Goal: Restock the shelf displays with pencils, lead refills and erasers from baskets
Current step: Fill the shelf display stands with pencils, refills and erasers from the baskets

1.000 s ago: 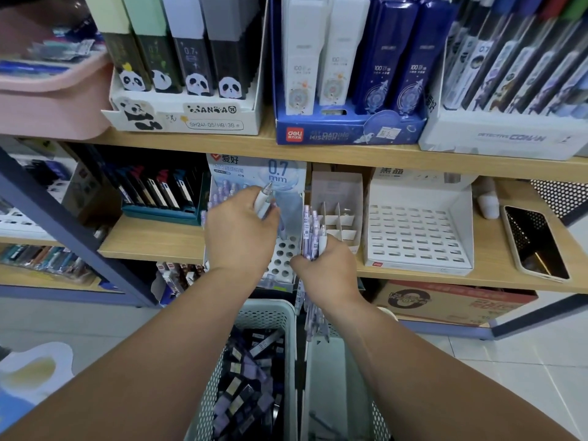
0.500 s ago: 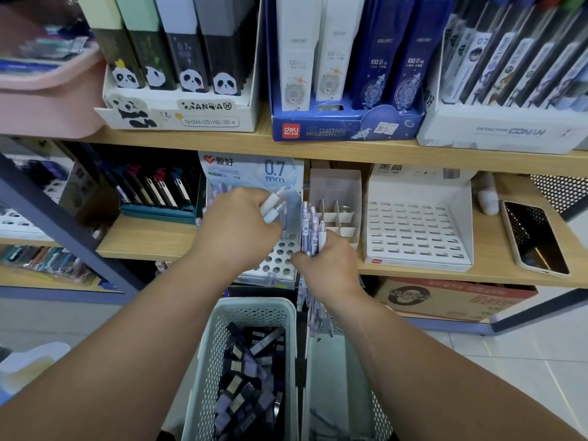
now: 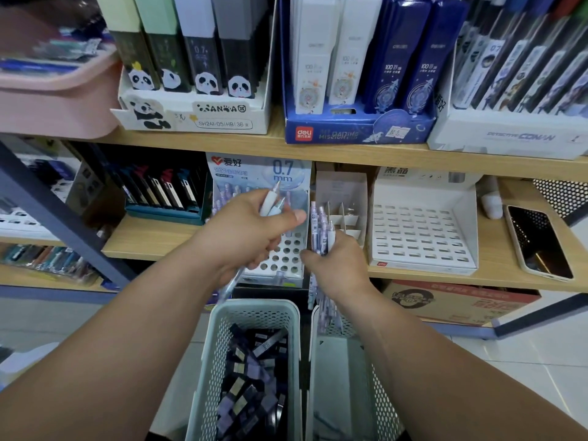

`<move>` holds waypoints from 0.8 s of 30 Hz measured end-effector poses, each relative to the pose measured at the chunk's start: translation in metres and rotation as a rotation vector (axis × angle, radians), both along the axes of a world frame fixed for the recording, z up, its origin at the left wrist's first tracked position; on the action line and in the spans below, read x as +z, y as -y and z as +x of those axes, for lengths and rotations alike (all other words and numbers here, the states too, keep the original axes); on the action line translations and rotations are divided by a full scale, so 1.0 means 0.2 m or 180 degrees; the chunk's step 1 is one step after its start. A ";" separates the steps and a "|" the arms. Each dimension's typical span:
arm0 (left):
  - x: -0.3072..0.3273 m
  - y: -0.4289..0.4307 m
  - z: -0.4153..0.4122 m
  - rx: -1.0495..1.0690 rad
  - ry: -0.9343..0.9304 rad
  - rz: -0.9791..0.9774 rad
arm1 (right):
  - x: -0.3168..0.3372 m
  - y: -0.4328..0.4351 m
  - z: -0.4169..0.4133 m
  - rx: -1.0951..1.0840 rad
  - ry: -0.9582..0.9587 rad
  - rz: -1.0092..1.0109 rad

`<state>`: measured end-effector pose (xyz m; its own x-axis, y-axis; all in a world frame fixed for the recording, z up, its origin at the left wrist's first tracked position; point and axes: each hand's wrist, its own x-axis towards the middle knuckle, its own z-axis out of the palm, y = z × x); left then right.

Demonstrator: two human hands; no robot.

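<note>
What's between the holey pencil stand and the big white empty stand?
A small box with dividers, in the head view. The right hand holds pencils in front of it.

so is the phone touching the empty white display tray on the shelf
Apart: the head view shows bare shelf between the phone and the empty white display tray.

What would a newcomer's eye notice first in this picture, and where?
At the centre, the left hand grips a few white pencils before the 0.7 mm display box, and the right hand holds a bunch of pencils beside it. Below stand two pale baskets, the left one full of dark packets; a phone lies on the shelf at right.
</note>
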<state>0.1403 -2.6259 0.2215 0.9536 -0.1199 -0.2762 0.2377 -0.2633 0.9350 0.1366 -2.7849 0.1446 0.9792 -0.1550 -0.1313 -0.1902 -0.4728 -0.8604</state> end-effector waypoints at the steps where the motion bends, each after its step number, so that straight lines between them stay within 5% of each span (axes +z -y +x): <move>1: 0.01 -0.01 -0.01 -0.0116 -0.0241 -0.0298 | 0.01 0.00 0.00 -0.0030 -0.0010 0.0001; 5: 0.00 -0.01 -0.06 -0.0311 -0.0863 -0.1263 | 0.02 0.04 -0.01 -0.0199 0.0017 0.0102; 13: -0.10 0.03 -0.14 0.0089 -0.0711 -0.1069 | 0.17 0.12 -0.10 -0.0018 -0.0355 0.2227; 24: -0.15 0.03 -0.21 -0.0123 -0.0721 -0.0639 | 0.20 0.11 -0.18 0.0089 -0.0506 0.2069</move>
